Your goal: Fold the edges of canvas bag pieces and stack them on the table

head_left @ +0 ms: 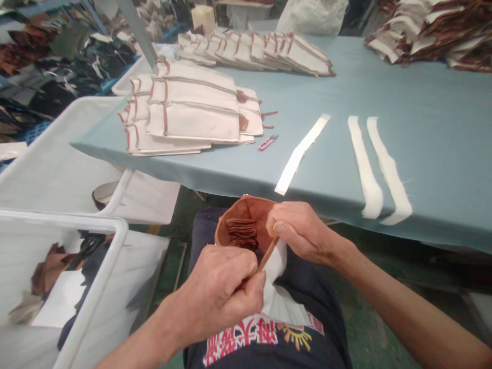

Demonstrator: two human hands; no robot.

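A brown bag [239, 209] with an open mouth rests on my lap at the table's front edge. Bunched brown strips [243, 231] show inside it. My left hand [230, 284] is closed on the near part of its rim, and my right hand [300, 230] grips the rim farther right. A short stretch of brown edge runs taut between my two fists. White material [277, 259] hangs below that edge; how it joins the bag is partly hidden. Ahead on the table lie pink thread snips [268, 142] and a white strip [303, 154].
Cream pieces with brown trim [196, 120] are stacked at the left of the blue-covered table [330, 92], with another row [253, 48] behind. Two more white strips [361, 164] lie right. White bins [123, 230] with scraps stand at my left. A brown-and-cream pile [426, 36] sits far right.
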